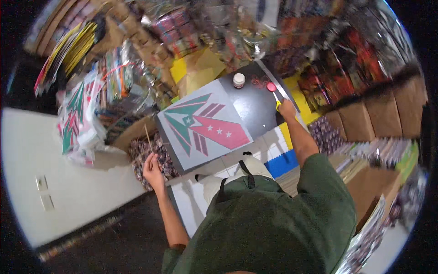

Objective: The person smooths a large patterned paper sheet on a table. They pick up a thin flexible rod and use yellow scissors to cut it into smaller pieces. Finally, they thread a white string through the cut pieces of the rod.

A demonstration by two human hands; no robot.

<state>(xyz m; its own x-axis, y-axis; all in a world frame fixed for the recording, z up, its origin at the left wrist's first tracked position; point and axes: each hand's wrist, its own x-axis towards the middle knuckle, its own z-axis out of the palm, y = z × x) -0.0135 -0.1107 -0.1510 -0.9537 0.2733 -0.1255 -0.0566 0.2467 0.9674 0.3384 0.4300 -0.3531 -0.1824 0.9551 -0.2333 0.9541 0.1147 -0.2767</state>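
Note:
My left hand (153, 172) is raised left of the dark table (251, 107), its fingers pinched on a thin wooden stick (147, 136) that points up and away. At the table's right end, my right hand (287, 109) is closed around the yellow handles of a pair of scissors (277, 101). Close to the scissors' tips lies a small round red lid (271, 86). Between my hands a white sheet (207, 130) printed with a green and red star design lies flat. A white jar (238, 80) stands beyond it, and tangled red string (260, 82) lies beside the jar.
A silver strip (273, 75) runs along the table's right edge. Behind the table are yellow paper (198, 68) and piles of plastic-wrapped goods. More printed sheets (77, 114) in plastic lie at left on a white surface (36, 150). Cardboard boxes (376, 109) stand at right.

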